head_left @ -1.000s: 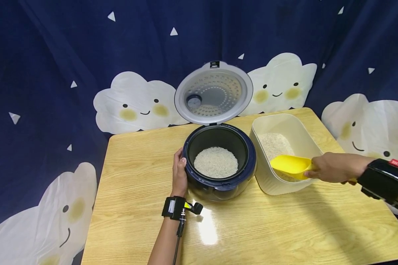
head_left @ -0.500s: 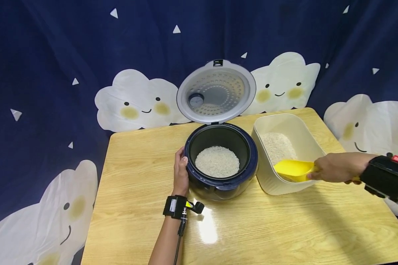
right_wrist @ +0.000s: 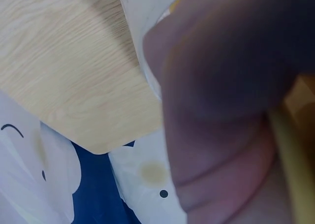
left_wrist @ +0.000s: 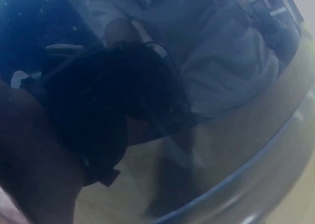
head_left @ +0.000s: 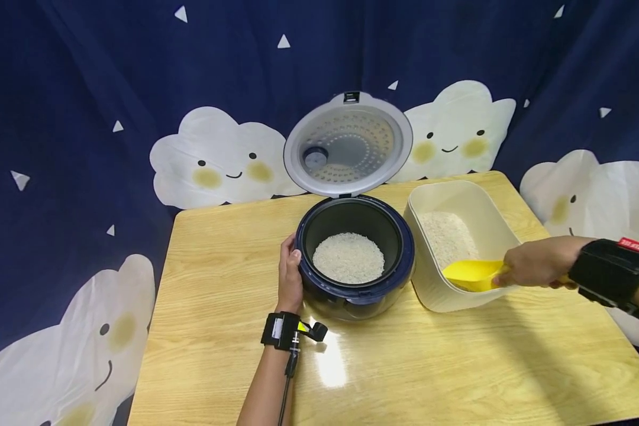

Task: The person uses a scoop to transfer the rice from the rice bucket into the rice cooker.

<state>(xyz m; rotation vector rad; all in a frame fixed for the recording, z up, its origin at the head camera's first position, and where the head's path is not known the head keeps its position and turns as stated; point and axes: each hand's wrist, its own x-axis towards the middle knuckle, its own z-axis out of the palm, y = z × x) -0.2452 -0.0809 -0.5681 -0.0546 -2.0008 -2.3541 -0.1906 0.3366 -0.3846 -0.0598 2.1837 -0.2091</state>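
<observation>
Person at wood-grain table [head_left: 218,284], two-handed. Frame ctr.: navy rice cooker [head_left: 359,307], perforated inner lid [head_left: 351,142] raised at far edge, white rice [head_left: 348,258] covering floor of dark inner pot [head_left: 346,216]. L hand [head_left: 290,278] rests vs. cooker's side, fingers & thumb loosely extended, tips partly hidden. Frame right of ctr.: cream bin [head_left: 449,299], just beside cooker, w/ more rice [head_left: 448,236]. R hand [head_left: 538,263], mid-right, grasps handle of yellow scoop [head_left: 471,275]; scoop's bowl lies inside bin, nr. its front wall; load, if any, can't be made out. Both wrists wear blk. straps [head_left: 279,331]. Upper frame: navy curtain [head_left: 234,35] w/ smiling clouds [head_left: 218,157].
</observation>
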